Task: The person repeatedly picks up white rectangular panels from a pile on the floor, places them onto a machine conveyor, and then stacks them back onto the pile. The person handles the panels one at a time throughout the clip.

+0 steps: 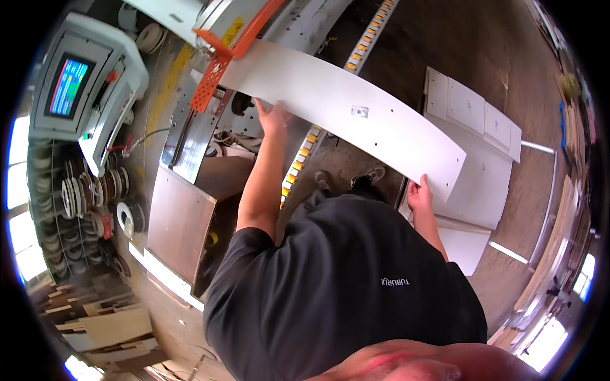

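A long white board [356, 114] with small drilled holes and a printed label stretches across in front of me, reaching from the machine at the upper left down to the right. Against its near edge, towards the machine, is my left hand [273, 119]; the fingers there are partly hidden at the board. My right hand [420, 194] grips the near edge by the board's right end, fingertips on the edge. At the far left end, the board meets an orange perforated bracket [211, 79] on the machine [219, 19].
Roller strips with yellow rollers [298, 164] run under the board. More white panels [476, 171] are stacked at the right. At the left stand a control panel with a lit screen [70, 86], a brown wooden cabinet [180, 209] and rolls of edging tape [79, 195].
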Tool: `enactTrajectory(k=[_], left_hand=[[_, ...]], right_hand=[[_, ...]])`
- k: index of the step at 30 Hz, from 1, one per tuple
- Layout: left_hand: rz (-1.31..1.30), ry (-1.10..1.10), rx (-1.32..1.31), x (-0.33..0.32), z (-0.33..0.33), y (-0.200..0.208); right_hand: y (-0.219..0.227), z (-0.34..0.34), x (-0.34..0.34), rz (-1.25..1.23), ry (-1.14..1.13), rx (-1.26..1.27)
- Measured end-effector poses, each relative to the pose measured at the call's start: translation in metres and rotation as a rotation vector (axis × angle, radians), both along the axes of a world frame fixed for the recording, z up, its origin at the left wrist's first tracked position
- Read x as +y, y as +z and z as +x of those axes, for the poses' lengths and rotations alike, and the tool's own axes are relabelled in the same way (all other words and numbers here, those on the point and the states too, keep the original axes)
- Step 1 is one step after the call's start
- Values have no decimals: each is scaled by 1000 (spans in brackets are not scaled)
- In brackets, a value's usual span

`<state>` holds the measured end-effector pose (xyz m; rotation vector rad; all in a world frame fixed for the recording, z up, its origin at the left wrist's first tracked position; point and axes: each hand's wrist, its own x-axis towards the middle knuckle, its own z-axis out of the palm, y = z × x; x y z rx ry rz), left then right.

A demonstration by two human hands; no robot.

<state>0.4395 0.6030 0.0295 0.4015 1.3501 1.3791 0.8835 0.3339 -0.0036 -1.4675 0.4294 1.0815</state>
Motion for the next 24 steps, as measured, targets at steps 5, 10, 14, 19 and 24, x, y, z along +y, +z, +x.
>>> enactTrajectory(k=[5, 10, 14, 19, 24], left_hand=[[-113, -109, 145, 18, 8, -10], [35, -356, 54, -21, 96, 5], [-90, -632, 124, -69, 169, -25], [-432, -994, 169, -82, 244, -76], [-468, -1278, 256, -56, 327, -106]], right_hand=[[13, 16, 24, 91, 254, -76], [23, 46, 22, 115, 605, -178], [-8, 84, 0, 53, 716, -182], [-59, 145, -45, -55, 805, -304], [-93, 191, -115, -227, 528, -257]])
